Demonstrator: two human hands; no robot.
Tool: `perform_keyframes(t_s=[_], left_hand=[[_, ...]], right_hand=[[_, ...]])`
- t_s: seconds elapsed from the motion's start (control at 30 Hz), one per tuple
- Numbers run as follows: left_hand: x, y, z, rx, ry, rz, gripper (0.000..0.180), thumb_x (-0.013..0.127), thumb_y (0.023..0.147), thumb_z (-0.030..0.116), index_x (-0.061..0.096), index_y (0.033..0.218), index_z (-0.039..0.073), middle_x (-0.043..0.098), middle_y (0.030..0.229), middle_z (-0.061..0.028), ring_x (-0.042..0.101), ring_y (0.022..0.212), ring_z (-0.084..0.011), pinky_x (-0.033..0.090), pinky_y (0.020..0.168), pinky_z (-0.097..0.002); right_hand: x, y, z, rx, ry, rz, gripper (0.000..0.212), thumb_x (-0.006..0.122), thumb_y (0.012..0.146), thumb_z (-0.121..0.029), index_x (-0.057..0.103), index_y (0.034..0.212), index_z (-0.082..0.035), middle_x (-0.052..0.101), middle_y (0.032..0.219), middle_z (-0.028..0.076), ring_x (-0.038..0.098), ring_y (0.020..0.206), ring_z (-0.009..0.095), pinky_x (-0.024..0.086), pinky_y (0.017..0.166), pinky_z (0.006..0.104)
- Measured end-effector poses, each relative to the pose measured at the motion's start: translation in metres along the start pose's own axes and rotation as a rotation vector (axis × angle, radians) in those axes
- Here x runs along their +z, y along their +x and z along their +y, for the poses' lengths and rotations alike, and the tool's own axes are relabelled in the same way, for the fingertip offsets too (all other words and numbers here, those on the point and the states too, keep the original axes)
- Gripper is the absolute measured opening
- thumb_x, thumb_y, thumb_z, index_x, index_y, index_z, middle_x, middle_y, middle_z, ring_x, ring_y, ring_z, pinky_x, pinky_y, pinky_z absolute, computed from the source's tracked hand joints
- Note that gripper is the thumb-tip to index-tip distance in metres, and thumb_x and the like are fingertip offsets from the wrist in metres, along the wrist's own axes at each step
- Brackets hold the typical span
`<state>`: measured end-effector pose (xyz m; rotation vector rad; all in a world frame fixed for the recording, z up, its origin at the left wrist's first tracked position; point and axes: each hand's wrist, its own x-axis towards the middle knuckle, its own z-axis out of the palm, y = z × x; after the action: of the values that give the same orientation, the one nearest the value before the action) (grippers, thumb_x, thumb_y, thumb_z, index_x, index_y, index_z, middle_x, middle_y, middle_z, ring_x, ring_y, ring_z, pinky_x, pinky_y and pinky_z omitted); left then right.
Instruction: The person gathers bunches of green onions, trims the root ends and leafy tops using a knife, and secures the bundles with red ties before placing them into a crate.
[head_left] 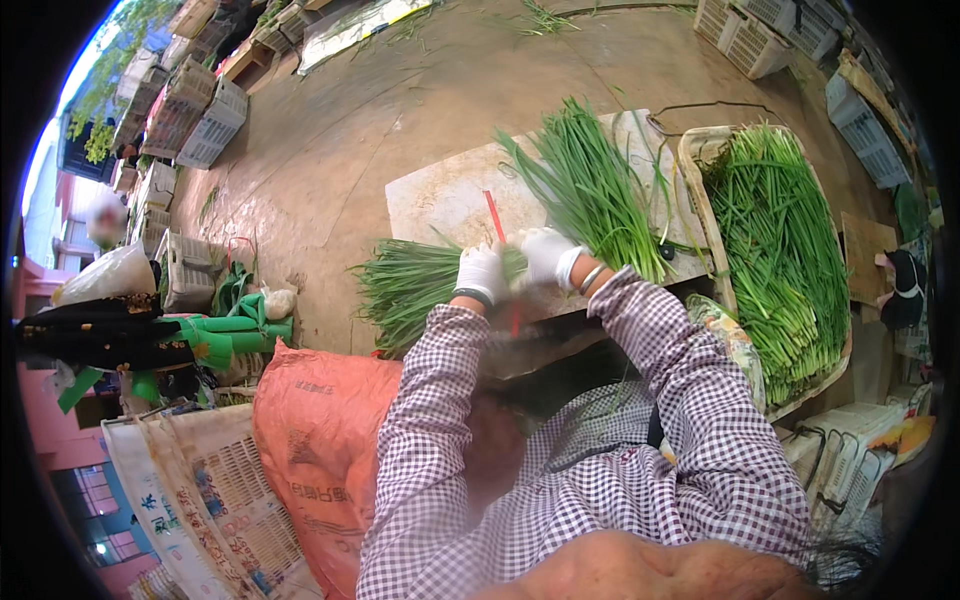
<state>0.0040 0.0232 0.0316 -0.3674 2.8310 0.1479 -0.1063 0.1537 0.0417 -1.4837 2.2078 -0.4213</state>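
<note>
My left hand [482,272], in a white glove, is closed round a bunch of long green chives [405,292] whose leaves fan out to the left. Beside it my right hand [546,256], also gloved, is closed with curled fingers at the bunch's other end; what it grips is hidden. A narrow red strip [494,216] passes between the two hands and shows again below them. Just beyond my right hand a larger loose heap of chives [595,190] lies on a pale, stained board [430,202].
A plastic crate [695,165] full of chives stands at the right. An orange-red sack [325,440] is by my left arm, with a white crate [225,480] behind it. More crates [212,122] are stacked at the far left. A person [100,310] is at the left edge.
</note>
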Motion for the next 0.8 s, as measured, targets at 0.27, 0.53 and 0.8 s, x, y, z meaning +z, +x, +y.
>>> perform_keyframes(t_s=[0.27, 0.53, 0.8], left_hand=[[-0.004, 0.001, 0.002, 0.018, -0.055, -0.003, 0.099, 0.084, 0.05, 0.047, 0.044, 0.13, 0.004, 0.057, 0.115, -0.02, 0.053, 0.111, -0.0346, 0.04, 0.097, -0.0438], [0.004, -0.002, -0.002, -0.008, -0.101, 0.001, 0.101, 0.084, 0.049, 0.046, 0.042, 0.132, 0.005, 0.055, 0.116, -0.0203, 0.053, 0.112, -0.0357, 0.039, 0.099, -0.0451], [-0.001, -0.003, 0.0, 0.016, -0.066, -0.001, 0.1, 0.083, 0.051, 0.047, 0.043, 0.131, 0.004, 0.056, 0.115, -0.0197, 0.052, 0.112, -0.034, 0.038, 0.099, -0.0438]], right_hand=[[0.039, 0.132, 0.059, 0.408, 0.416, 0.387, 0.046, 0.074, 0.08, -0.028, 0.063, 0.116, -0.003, 0.067, 0.107, 0.021, 0.063, 0.103, 0.037, 0.048, 0.092, 0.0399], [0.029, 0.126, 0.042, 0.472, 0.419, 0.3, 0.045, 0.076, 0.078, -0.024, 0.063, 0.117, -0.007, 0.066, 0.113, 0.017, 0.065, 0.101, 0.032, 0.05, 0.088, 0.0386], [0.037, 0.157, 0.061, 0.537, 0.43, 0.209, 0.04, 0.076, 0.077, -0.033, 0.068, 0.11, -0.012, 0.067, 0.11, 0.013, 0.063, 0.104, 0.031, 0.05, 0.089, 0.0396]])
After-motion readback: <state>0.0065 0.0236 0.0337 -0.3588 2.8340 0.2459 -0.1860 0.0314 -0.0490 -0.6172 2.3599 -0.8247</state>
